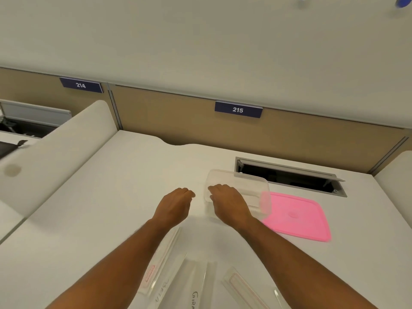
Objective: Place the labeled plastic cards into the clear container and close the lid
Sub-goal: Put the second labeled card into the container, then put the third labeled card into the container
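Cards [196, 284] fan out lengthwise away from the near desk edge, while the clear container [240, 190] lies long-side left to right beside its pink lid [298, 216], right hand [229, 202] gripping its left end, left hand [176, 205] loosely curled, empty.

Bare desk [111, 219] leftward; container [245, 186], pink lid [301, 215] rightward

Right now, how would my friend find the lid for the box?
Find the white desk under the blue sign reading 215. Near the dark slot in the desktop, right of the clear container, a flat lid lies on the desk. It is the only bright pink thing there; the cards nearby are see-through.
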`<action>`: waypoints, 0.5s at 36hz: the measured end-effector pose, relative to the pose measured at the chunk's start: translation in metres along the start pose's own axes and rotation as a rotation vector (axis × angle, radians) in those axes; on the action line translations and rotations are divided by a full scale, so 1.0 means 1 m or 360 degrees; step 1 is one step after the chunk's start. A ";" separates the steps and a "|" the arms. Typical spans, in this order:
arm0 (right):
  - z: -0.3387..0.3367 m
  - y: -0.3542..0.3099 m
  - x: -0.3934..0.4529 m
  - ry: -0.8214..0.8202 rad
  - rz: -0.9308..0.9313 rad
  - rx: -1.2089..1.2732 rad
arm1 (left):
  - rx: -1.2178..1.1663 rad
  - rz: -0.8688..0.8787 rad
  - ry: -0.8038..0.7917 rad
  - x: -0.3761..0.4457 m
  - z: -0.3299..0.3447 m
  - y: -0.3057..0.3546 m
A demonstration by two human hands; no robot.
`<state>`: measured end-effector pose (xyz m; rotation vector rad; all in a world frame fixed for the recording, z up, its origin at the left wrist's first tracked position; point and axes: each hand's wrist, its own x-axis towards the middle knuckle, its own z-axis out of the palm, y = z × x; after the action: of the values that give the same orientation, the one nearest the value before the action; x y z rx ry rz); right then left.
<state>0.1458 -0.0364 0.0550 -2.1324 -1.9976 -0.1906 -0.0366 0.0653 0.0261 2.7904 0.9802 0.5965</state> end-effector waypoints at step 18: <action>0.021 -0.063 -0.017 -0.0089 -0.0257 0.0033 | -0.0113 -0.0431 -0.0354 -0.087 0.022 -0.030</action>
<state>0.0803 -0.0439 0.0348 -1.9851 -2.1945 -0.1363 -0.1068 0.0350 -0.0296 2.5319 1.2294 0.2725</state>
